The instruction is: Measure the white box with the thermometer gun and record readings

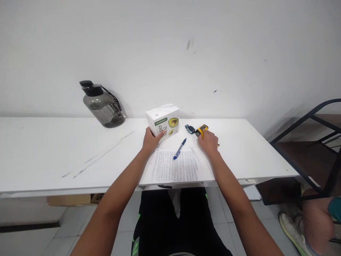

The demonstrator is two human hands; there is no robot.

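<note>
Upright white box, yellow-black device nearby

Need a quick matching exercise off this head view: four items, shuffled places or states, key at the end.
Things:
1. White box
2. Pen
3. Bottle
4. Yellow device

Places/states:
A. Near the wall, left of the others
B. Partly covered by the right hand
C. Lying partly over the written sheet
D. In the left hand's grasp

Pairs: 1-D, 2-C, 3-A, 4-B
</note>
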